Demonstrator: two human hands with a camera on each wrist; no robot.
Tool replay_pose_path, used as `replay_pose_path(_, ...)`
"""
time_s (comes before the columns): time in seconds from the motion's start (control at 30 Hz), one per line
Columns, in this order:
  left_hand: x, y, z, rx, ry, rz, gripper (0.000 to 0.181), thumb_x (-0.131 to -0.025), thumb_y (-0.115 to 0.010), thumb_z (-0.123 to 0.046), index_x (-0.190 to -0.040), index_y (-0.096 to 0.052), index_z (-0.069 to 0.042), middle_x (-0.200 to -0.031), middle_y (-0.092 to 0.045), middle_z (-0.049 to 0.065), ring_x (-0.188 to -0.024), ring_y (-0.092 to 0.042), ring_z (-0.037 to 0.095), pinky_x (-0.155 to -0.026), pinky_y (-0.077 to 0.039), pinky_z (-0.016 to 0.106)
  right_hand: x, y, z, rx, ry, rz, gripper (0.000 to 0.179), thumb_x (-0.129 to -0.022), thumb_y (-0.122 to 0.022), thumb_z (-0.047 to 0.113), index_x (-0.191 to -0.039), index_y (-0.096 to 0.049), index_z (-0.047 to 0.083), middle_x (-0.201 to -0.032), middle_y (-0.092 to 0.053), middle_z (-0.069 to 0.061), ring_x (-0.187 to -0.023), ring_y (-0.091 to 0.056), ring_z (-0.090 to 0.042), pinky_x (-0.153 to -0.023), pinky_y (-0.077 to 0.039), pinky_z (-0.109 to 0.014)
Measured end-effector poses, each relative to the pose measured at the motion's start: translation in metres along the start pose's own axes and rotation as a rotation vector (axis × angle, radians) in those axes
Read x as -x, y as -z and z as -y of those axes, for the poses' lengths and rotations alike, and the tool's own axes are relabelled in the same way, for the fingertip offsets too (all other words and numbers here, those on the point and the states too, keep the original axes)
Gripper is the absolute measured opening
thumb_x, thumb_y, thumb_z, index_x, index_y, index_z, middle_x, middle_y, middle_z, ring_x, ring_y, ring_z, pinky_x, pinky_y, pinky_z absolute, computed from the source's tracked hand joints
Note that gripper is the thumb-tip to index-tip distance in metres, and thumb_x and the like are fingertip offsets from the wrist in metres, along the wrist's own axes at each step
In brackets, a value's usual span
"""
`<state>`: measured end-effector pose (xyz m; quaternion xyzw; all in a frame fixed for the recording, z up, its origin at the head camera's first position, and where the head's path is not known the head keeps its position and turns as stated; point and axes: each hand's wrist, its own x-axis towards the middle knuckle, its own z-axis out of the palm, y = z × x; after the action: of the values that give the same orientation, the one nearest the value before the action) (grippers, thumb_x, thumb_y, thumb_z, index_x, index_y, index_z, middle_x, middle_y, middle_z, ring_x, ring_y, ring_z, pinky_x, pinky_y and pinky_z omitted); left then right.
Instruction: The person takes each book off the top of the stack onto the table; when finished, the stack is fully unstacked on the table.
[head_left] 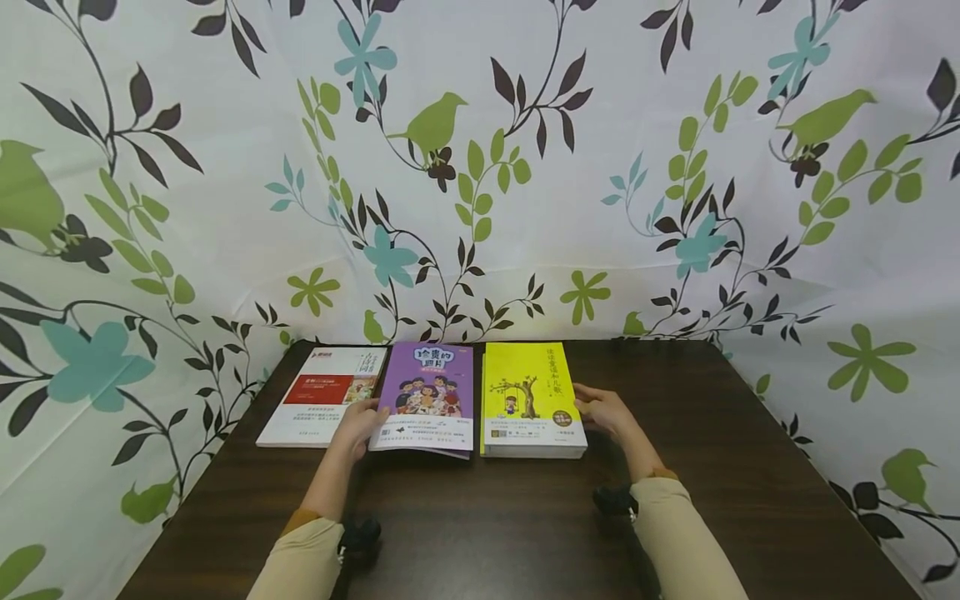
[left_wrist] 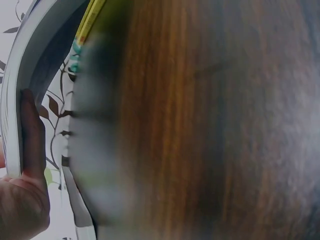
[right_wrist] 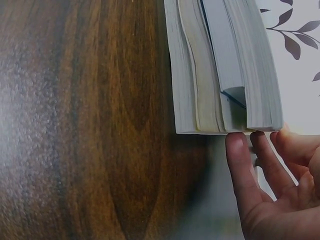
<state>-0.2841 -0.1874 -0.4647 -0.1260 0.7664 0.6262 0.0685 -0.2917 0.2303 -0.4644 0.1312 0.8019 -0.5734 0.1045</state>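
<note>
In the head view my left hand [head_left: 357, 427] pinches the left edge of a purple picture book [head_left: 426, 392], thumb on the cover and fingers underneath. The left wrist view shows this book [left_wrist: 12, 100] bent and raised off the table, with a finger [left_wrist: 34, 135] along its underside. To its right lies a stack of several books, topped by a yellow book [head_left: 528, 387] with a tree on its cover. My right hand [head_left: 603, 410] is at the stack's right side. In the right wrist view, extended fingertips [right_wrist: 236, 142] touch the side of the stack [right_wrist: 225, 75].
A white book [head_left: 318, 417] with a red block lies at the left, close beside the purple book. All rest at the back of a dark wooden table [head_left: 480, 525], against a patterned cloth [head_left: 480, 208]. A dark wrist device [head_left: 362, 535] sits at the left sleeve.
</note>
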Motion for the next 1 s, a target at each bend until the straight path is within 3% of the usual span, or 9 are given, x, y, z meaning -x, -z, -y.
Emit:
replay_pose_path(0.37,-0.009,-0.001,0.008,-0.033,0.014,-0.012,0.05,-0.099,-0.047,-0.007,-0.141,-0.036,0.017,-0.128,-0.05,0.032,-0.098,-0.056,0.026,-0.08,-0.047,0.027,-0.003,0.0,-0.003,0.002,0.008,-0.009,0.049,-0.101,-0.052,0.012,-0.149,-0.042,0.011,-0.142,-0.05,-0.023,-0.1,-0.064,-0.027,-0.086,-0.056,-0.042)
replay_pose_path(0.53,-0.014,-0.003,0.009,-0.056,0.009,-0.007,0.051,-0.098,-0.045,-0.006,-0.141,-0.035,0.017,-0.136,-0.043,0.036,-0.112,-0.051,0.035,-0.098,-0.044,0.042,-0.003,0.0,-0.003,0.0,0.011,-0.007,0.05,-0.1,-0.052,0.012,-0.149,-0.042,0.011,-0.142,-0.051,-0.023,-0.096,-0.065,-0.025,-0.083,-0.057,-0.04)
replay_pose_path(0.67,-0.018,-0.005,0.011,-0.091,-0.004,0.003,0.052,-0.097,-0.046,-0.006,-0.141,-0.035,0.018,-0.142,-0.037,0.037,-0.127,-0.042,0.044,-0.112,-0.033,0.051,-0.003,0.0,-0.003,-0.006,0.013,-0.006,0.05,-0.1,-0.052,0.012,-0.149,-0.042,0.011,-0.142,-0.051,-0.023,-0.094,-0.066,-0.023,-0.081,-0.057,-0.039)
replay_pose_path(0.77,-0.021,-0.006,0.011,-0.144,-0.024,-0.001,0.052,-0.096,-0.048,-0.007,-0.14,-0.036,0.019,-0.143,-0.036,0.038,-0.133,-0.037,0.049,-0.115,-0.028,0.054,-0.003,0.0,-0.004,-0.007,0.008,-0.009,0.05,-0.1,-0.052,0.012,-0.149,-0.041,0.011,-0.142,-0.051,-0.022,-0.096,-0.065,-0.023,-0.082,-0.057,-0.039)
replay_pose_path(1.0,-0.024,-0.01,0.009,-0.236,-0.023,-0.017,0.052,-0.097,-0.051,-0.012,-0.139,-0.04,0.016,-0.143,-0.039,0.037,-0.135,-0.037,0.048,-0.114,-0.029,0.055,-0.003,-0.001,-0.003,-0.016,0.001,-0.008,0.05,-0.1,-0.052,0.012,-0.149,-0.042,0.012,-0.144,-0.049,-0.021,-0.101,-0.064,-0.026,-0.086,-0.056,-0.043)
